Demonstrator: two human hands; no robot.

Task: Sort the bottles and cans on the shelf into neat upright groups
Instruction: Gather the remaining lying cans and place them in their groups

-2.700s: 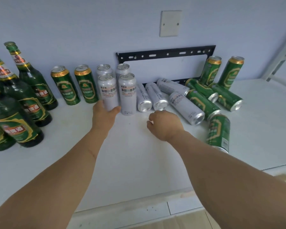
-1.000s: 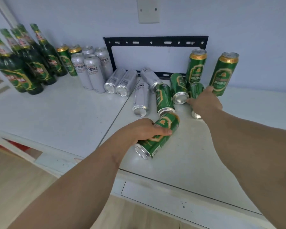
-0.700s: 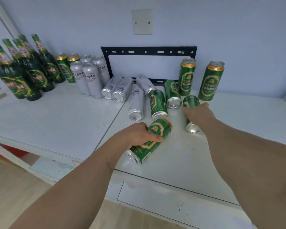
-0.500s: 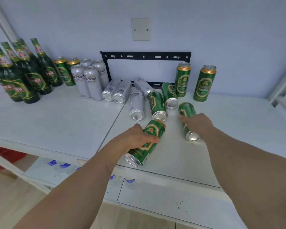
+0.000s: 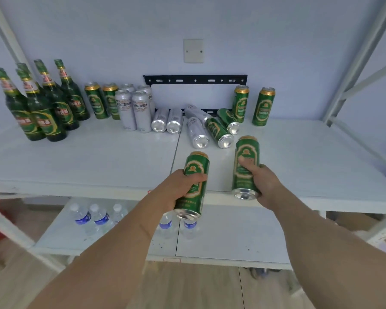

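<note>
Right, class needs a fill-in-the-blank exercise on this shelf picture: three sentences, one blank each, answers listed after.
1. Each hand, the left hand and the right hand, holds one ____ can.
2. The number of silver cans standing upright beside the bottles is ____.
3. The two green cans by the black bracket at the back right stand ____.

Missing words: green; four; upright
</note>
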